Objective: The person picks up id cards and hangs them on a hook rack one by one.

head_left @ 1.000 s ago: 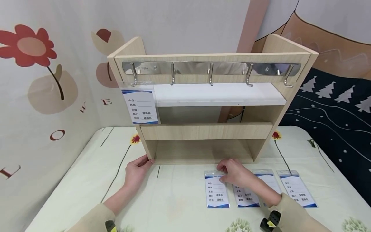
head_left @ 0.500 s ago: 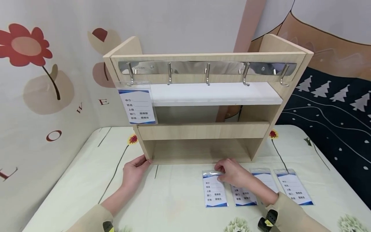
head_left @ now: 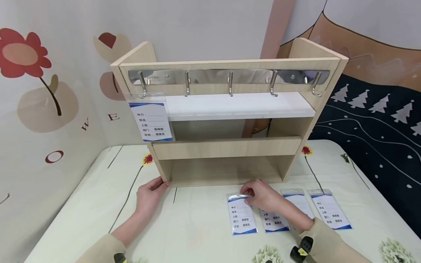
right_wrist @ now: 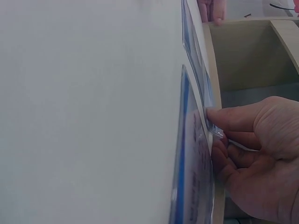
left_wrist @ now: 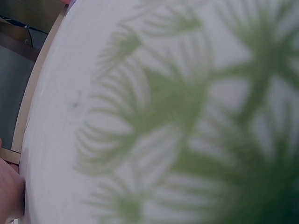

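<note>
A pale wooden shelf [head_left: 227,148] stands on the table, with a metal hook rail [head_left: 210,76] across its upper front. My left hand [head_left: 149,195] holds the shelf's lower left corner, thumb at the front edge. Below the shelf, my right hand [head_left: 263,195] pinches the top edge of the leftmost clear-sleeved name badge [head_left: 242,217] in the row; the right wrist view shows thumb and fingers at its clear end. A second badge [head_left: 274,221] lies partly under the right hand. One more badge [head_left: 151,122] hangs from the leftmost hook [head_left: 143,84].
Two further badges, a middle one [head_left: 298,202] and a rightmost one [head_left: 330,211], lie on the flower-printed tablecloth [head_left: 194,223]. The shelf has a white board [head_left: 240,106] behind the hooks. A patterned curtain [head_left: 197,29] hangs behind the table.
The head view has turned slightly right, so the scene sits further left. Both hands keep their places at the shelf corner and the badge.
</note>
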The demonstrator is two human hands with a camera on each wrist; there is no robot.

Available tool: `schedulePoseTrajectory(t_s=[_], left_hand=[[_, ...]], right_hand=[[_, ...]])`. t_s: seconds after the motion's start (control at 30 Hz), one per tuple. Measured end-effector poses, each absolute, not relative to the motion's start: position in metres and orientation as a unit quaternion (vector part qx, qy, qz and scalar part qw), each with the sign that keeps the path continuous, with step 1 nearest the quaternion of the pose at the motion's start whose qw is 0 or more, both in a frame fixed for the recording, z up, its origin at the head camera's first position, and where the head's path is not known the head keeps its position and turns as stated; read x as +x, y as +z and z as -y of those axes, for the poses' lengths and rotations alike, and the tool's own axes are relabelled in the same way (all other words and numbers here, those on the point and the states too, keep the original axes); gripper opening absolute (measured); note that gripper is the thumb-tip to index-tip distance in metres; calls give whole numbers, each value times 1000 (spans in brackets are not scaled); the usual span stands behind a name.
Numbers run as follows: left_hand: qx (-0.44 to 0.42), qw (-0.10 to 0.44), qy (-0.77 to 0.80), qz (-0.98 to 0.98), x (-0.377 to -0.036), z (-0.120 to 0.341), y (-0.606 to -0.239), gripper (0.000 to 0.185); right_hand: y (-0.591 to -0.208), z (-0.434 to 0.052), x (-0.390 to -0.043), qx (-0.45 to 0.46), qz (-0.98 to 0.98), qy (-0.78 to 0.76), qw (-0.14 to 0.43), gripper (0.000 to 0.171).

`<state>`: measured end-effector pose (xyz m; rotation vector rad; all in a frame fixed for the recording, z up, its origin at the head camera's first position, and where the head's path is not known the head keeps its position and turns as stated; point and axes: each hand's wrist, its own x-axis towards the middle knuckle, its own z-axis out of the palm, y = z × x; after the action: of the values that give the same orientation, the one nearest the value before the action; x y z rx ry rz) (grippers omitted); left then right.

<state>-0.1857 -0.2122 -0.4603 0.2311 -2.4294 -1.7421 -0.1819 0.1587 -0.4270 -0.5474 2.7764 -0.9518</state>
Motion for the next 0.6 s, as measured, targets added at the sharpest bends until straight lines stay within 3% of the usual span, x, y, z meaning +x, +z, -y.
schedulePoseTrajectory(t_s=[0.6], left_hand=[[83, 71, -577, 810, -183, 210, -457, 38]], right_hand=[[-431, -166, -186, -224, -904, -351, 101, 21]])
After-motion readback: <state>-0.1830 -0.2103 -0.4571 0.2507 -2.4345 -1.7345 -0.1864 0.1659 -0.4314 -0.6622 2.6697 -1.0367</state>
